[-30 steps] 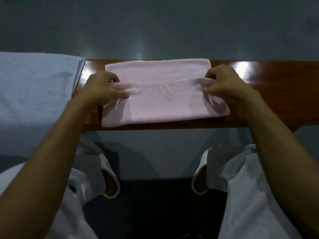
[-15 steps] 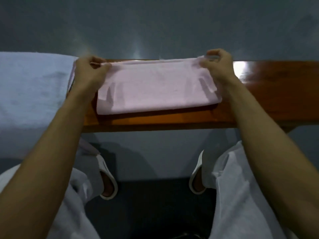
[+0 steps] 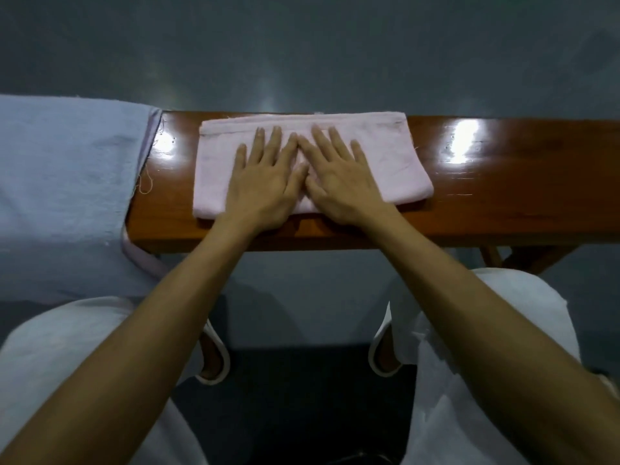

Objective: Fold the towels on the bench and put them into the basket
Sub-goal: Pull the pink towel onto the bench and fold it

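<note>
Head view: both palms flat on a folded pink towel

The head camera looks down on a glossy brown wooden bench (image 3: pixel 510 206) that runs across the frame. A pink towel (image 3: pixel 392 162), folded into a long rectangle, lies lengthwise on the bench top. Its hemmed far edge sits along the far edge of the bench, and its near edge stops short of the front edge.

The left hand (image 3: pixel 265 193) and the right hand (image 3: pixel 342 186) rest side by side on the middle of the towel, palms down. The left fingers (image 3: pixel 275 139) are straight and slightly spread, pointing away from the person. The right fingers (image 3: pixel 333 139) lie the same way. The two index fingertips meet near the towel's centre, and the thumbs lie close together between the hands. Neither hand pinches or curls round the cloth.

A pale blue towel (image 3: pixel 67 179) is draped over the left end of the bench, apart from the pink one, with a pinkish edge showing beneath its hanging side. Below the bench are the person's white trousers (image 3: pixel 50 347), two white slippers (image 3: pixel 216 367), and a grey floor (image 3: pixel 302 45) beyond.
</note>
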A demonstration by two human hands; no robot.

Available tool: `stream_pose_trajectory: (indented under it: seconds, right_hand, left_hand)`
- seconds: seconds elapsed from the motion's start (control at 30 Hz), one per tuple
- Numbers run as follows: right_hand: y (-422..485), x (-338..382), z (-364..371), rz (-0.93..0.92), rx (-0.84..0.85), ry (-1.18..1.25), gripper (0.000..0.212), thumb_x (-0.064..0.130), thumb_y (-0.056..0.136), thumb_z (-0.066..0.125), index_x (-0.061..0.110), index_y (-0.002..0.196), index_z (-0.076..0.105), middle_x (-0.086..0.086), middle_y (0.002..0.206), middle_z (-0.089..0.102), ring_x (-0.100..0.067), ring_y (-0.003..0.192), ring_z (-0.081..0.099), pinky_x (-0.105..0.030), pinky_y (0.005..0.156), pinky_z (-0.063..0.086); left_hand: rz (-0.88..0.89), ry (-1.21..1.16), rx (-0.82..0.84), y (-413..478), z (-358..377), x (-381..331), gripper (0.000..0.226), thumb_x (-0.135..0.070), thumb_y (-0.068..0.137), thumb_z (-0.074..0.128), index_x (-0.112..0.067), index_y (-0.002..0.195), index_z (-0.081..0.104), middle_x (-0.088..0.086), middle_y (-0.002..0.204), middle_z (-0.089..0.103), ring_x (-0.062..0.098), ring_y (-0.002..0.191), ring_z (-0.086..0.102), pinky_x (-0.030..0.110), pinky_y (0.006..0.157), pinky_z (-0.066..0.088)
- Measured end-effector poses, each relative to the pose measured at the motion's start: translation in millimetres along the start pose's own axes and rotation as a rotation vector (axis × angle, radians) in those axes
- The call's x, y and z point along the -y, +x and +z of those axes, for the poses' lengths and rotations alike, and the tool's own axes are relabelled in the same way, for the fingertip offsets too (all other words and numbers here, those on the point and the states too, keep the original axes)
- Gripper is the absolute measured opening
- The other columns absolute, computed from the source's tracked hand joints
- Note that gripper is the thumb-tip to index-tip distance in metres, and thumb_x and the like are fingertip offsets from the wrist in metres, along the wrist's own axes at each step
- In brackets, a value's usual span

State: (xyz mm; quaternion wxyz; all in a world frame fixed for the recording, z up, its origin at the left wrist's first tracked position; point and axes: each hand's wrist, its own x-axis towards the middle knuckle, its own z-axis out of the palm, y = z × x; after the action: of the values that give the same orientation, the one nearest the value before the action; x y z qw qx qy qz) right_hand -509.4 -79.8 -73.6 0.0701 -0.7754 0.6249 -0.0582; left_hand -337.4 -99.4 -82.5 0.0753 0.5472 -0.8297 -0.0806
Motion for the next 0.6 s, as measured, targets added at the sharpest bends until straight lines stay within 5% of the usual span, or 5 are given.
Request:
stream_pose_trajectory:
  seconds: [0.13,0.3,0.6]
  right_hand:
    - [-4,-26,-5,0.082,0.033,-0.045,0.073,0.069,0.102,0.015,0.034,0.164,0.0,0.001,0.173,-0.009,-0.024,0.159,-0.011,-0.056,0.126,-0.006]
    - [-12,-68,-13,0.24,0.046,-0.067,0.071,0.065,0.103,0.011,0.032,0.164,-0.006,0.001,0.172,-0.014,-0.023,0.158,-0.014,-0.052,0.127,-0.005]
    - [-51,-61,-6,0.249,0.019,-0.092,0.071,0.062,0.106,0.012,0.028,0.164,-0.009,-0.002,0.172,-0.016,-0.024,0.158,-0.015,-0.052,0.128,-0.005]
  left_hand:
    - [-0.042,0.055,-0.004,0,0,16,0.067,-0.061,0.105,0.009,-0.031,0.165,-0.001,0.001,0.174,-0.006,0.024,0.16,-0.007,0.052,0.128,-0.004]
    - [-0.103,0.105,-0.004,-9,-8,41,0.07,-0.064,0.105,0.006,-0.031,0.165,-0.003,0.002,0.173,-0.008,0.024,0.159,-0.008,0.052,0.128,-0.005]
    - [-0.111,0.112,0.016,-40,-9,44,0.076,-0.07,0.102,0.007,-0.029,0.165,-0.006,0.005,0.173,-0.009,0.026,0.159,-0.008,0.054,0.127,-0.001]
